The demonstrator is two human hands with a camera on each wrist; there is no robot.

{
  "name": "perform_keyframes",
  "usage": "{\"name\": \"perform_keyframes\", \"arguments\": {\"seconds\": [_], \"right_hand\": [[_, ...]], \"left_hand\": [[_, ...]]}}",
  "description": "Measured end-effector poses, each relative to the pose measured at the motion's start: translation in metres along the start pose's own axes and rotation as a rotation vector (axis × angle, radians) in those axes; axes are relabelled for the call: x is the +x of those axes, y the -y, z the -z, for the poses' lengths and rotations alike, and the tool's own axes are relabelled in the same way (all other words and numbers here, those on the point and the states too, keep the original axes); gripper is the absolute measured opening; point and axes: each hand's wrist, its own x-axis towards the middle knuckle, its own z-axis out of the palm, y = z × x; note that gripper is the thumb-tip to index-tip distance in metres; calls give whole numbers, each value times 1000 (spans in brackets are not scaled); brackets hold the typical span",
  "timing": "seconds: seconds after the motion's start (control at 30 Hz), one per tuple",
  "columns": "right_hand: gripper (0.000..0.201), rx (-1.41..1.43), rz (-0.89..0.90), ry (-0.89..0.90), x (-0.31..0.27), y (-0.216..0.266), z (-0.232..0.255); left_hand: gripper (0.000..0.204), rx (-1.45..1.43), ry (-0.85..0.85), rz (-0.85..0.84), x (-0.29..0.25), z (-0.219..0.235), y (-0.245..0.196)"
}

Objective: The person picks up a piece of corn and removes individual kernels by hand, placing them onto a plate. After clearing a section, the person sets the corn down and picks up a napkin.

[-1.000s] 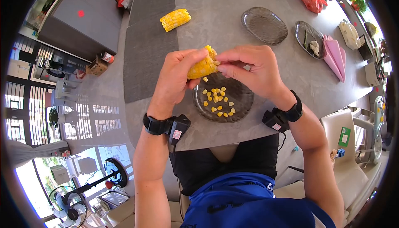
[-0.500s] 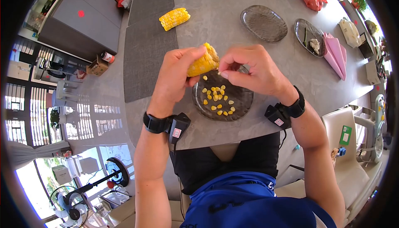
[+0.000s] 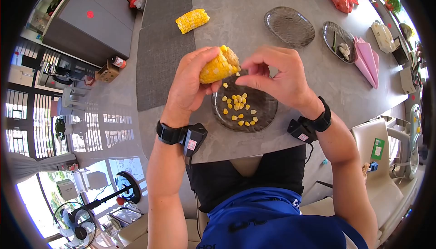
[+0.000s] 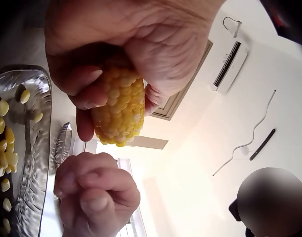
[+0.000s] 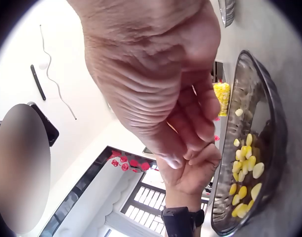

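Observation:
My left hand [image 3: 187, 83] grips a partly stripped yellow corn cob [image 3: 218, 69], its end tilted toward the right hand. Just to the right, my right hand [image 3: 281, 74] has its fingers bent and its thumb apart from the index finger, with nothing visible between them. A loose kernel [image 3: 237, 73] shows between the cob and the right thumb. Below both hands lies a dark oval plate [image 3: 267, 110] with scattered kernels [image 3: 237, 102]. In the left wrist view the fingers curl round the cob [image 4: 122, 106]; the right wrist view hides the cob behind the hands.
A second cob [image 3: 192, 20] lies across the edge of the grey mat [image 3: 159, 67]. Farther back are a bare dark plate [image 3: 289, 25], another plate [image 3: 334, 31] with small items, a pink folded cloth [image 3: 366, 63] and a red bag [image 3: 342, 1].
The right hand has drawn away from the cob, and its thumb and index finger have parted. The left hand and its cob have shifted slightly left.

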Motion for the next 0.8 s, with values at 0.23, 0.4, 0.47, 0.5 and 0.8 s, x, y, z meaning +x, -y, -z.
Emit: {"name": "perform_keyframes", "arguments": {"seconds": [0.23,0.4,0.47,0.5,0.8], "right_hand": [[20,80,-36,-80,-1,-6,-5],[15,107,-39,-34,-2,-8,-3],[13,89,-19,-25,-2,-8,-2],[13,82,-12,-24,-2,-9,-2],[10,24,-8,-88,-3,-8,-7]], "left_hand": [[36,128,33,16,-1,-3,0],[36,123,41,14,-1,-1,1],[36,137,20,10,0,-2,3],[36,143,9,7,0,-1,3],[36,113,2,-9,1,-2,3]]}}
